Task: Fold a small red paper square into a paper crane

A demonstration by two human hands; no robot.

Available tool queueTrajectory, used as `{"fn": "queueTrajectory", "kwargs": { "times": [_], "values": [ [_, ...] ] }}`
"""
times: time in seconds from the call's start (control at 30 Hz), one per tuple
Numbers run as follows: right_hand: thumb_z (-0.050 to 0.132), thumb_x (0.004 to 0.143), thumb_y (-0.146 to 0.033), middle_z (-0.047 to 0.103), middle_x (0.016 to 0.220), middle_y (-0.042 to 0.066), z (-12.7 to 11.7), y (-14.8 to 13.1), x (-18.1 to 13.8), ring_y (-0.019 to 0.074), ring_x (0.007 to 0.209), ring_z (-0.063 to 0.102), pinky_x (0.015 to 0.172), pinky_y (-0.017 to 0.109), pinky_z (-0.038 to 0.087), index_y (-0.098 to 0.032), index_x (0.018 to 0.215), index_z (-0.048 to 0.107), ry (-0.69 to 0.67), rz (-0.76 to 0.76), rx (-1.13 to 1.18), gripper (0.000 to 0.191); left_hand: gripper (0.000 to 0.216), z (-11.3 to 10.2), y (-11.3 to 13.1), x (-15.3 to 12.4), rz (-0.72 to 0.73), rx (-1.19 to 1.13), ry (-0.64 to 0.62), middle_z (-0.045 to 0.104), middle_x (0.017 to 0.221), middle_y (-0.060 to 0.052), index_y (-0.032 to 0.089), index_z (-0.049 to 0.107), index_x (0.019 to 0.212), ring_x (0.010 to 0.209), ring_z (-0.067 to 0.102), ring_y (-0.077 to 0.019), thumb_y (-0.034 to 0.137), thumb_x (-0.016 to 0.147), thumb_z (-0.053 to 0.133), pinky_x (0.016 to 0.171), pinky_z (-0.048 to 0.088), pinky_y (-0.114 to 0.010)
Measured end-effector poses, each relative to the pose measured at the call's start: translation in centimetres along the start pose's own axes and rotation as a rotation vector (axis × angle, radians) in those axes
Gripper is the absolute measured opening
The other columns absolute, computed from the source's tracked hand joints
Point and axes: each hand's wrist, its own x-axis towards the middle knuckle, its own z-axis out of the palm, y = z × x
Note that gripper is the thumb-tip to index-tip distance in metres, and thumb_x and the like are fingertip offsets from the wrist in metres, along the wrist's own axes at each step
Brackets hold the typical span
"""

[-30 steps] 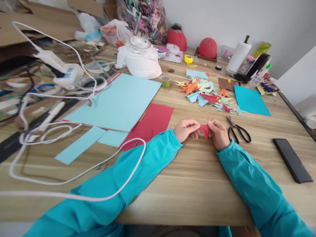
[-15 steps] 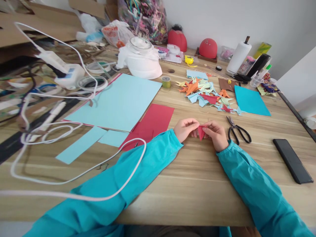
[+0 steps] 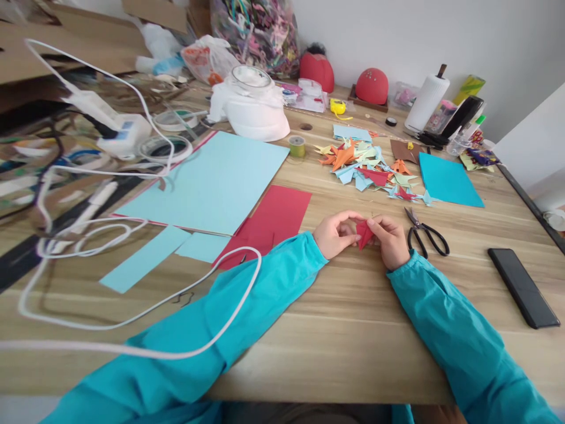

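Observation:
A small folded piece of red paper (image 3: pixel 364 234) is pinched between my two hands, just above the wooden table. My left hand (image 3: pixel 335 234) grips its left side with thumb and fingers. My right hand (image 3: pixel 389 238) holds its upper right side, the thumb on top. Some fingertips are hidden behind the paper. To the right of my right hand lie black-handled scissors (image 3: pixel 426 232), blades slightly apart. Beyond my hands is a pile of folded paper cranes (image 3: pixel 371 165) in several colours. Red paper (image 3: pixel 282 209) lies flat left of my left hand.
Light blue sheets (image 3: pixel 212 182) and a cut blue strip (image 3: pixel 143 259) cover the left side. A white cable (image 3: pixel 132 325) loops over my left sleeve's area. A phone (image 3: pixel 523 287) lies at right. Bright blue paper (image 3: pixel 450 179) and a spool (image 3: pixel 297 146) sit farther back.
The red folded paper has turned and now shows a broader face. My left fingers have shifted lower on it, and my right thumb has moved up near its top.

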Motion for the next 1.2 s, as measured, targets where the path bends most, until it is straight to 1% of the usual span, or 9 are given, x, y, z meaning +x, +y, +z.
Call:
{"fn": "queueTrajectory", "kwargs": {
  "times": [0.1, 0.17, 0.3, 0.37, 0.5, 0.7, 0.93, 1.07, 1.2],
  "values": [
    [0.068, 0.07, -0.039, 0.059, 0.052, -0.003, -0.06, 0.07, 0.04, 0.0081, 0.044, 0.049, 0.042, 0.02, 0.04, -0.018, 0.064, 0.061, 0.017, 0.029, 0.046, 0.023, 0.036, 0.06, 0.07, 0.0, -0.019, -0.003, 0.008, 0.057, 0.051, 0.004, 0.012, 0.056, 0.093, 0.047, 0.055, -0.0096, 0.024, 0.063, 0.071, 0.05, 0.042, -0.02],
    [0.068, 0.07, -0.038, 0.058, 0.054, -0.003, -0.05, 0.0, 0.0, 0.0083, 0.046, 0.049, 0.043, 0.02, 0.039, -0.018, 0.065, 0.063, 0.018, 0.02, 0.029, 0.022, 0.03, 0.06, 0.19, 0.01, -0.041, -0.011, 0.02, 0.057, 0.052, 0.003, 0.013, 0.056, 0.088, 0.047, 0.055, -0.0096, 0.03, 0.066, 0.068, 0.047, 0.041, -0.02],
    [0.069, 0.069, -0.034, 0.058, 0.054, -0.003, 0.05, -0.23, -0.17, 0.0081, 0.049, 0.048, 0.047, 0.021, 0.038, -0.017, 0.063, 0.064, -0.047, -0.042, -0.054, 0.019, 0.025, -0.07, 0.37, 0.07, -0.058, -0.02, 0.035, 0.056, 0.051, 0.003, 0.014, 0.057, 0.077, 0.046, 0.053, -0.0091, 0.037, 0.071, 0.063, 0.044, 0.04, -0.019],
    [0.07, 0.069, -0.033, 0.06, 0.058, -0.002, 0.07, -0.24, -0.23, 0.0089, 0.052, 0.05, 0.05, 0.022, 0.039, -0.018, 0.064, 0.065, -0.071, -0.051, -0.05, 0.017, 0.023, -0.12, 0.37, 0.12, -0.045, -0.022, 0.028, 0.055, 0.052, 0.003, 0.014, 0.056, 0.074, 0.046, 0.053, -0.0086, 0.036, 0.07, 0.064, 0.044, 0.04, -0.019],
    [0.07, 0.069, -0.031, 0.061, 0.06, -0.002, 0.0, -0.07, -0.2, 0.0095, 0.055, 0.052, 0.053, 0.023, 0.04, -0.018, 0.065, 0.066, -0.068, -0.058, -0.039, 0.014, 0.018, -0.09, 0.32, 0.16, -0.032, -0.019, 0.01, 0.054, 0.056, 0.003, 0.014, 0.054, 0.072, 0.047, 0.053, -0.0079, 0.03, 0.069, 0.064, 0.046, 0.041, -0.019],
    [0.069, 0.069, -0.032, 0.06, 0.061, -0.001, -0.07, 0.05, -0.06, 0.0105, 0.056, 0.051, 0.052, 0.024, 0.04, -0.019, 0.064, 0.067, -0.017, -0.099, -0.093, 0.014, 0.016, 0.05, 0.37, 0.06, 0.007, 0.006, -0.009, 0.057, 0.077, -0.001, 0.013, 0.054, 0.07, 0.049, 0.055, -0.0057, 0.024, 0.067, 0.065, 0.046, 0.042, -0.019],
    [0.071, 0.068, -0.033, 0.062, 0.062, -0.001, -0.1, 0.14, 0.0, 0.0108, 0.057, 0.053, 0.053, 0.024, 0.042, -0.019, 0.065, 0.068, 0.003, -0.056, -0.024, 0.015, 0.019, -0.02, 0.66, -0.1, 0.022, -0.003, -0.024, 0.056, 0.076, -0.001, 0.012, 0.055, 0.064, 0.05, 0.055, -0.0063, 0.028, 0.069, 0.063, 0.05, 0.043, -0.021],
    [0.072, 0.066, -0.033, 0.062, 0.061, -0.002, -0.13, 0.24, 0.04, 0.0103, 0.055, 0.052, 0.053, 0.023, 0.042, -0.019, 0.065, 0.068, 0.019, -0.05, 0.009, 0.014, 0.025, -0.2, 0.72, -0.14, 0.012, 0.06, -0.044, 0.056, 0.065, -0.001, 0.012, 0.056, 0.06, 0.05, 0.053, -0.0074, 0.032, 0.075, 0.058, 0.051, 0.041, -0.022],
    [0.072, 0.066, -0.033, 0.061, 0.059, -0.002, -0.2, 0.31, -0.02, 0.0101, 0.052, 0.052, 0.05, 0.023, 0.043, -0.019, 0.066, 0.068, 0.031, 0.01, 0.052, 0.015, 0.031, -0.33, 0.49, -0.08, -0.007, 0.075, -0.041, 0.054, 0.055, 0.0, 0.013, 0.056, 0.06, 0.051, 0.053, -0.0097, 0.039, 0.077, 0.056, 0.051, 0.041, -0.022]
  ]
}}
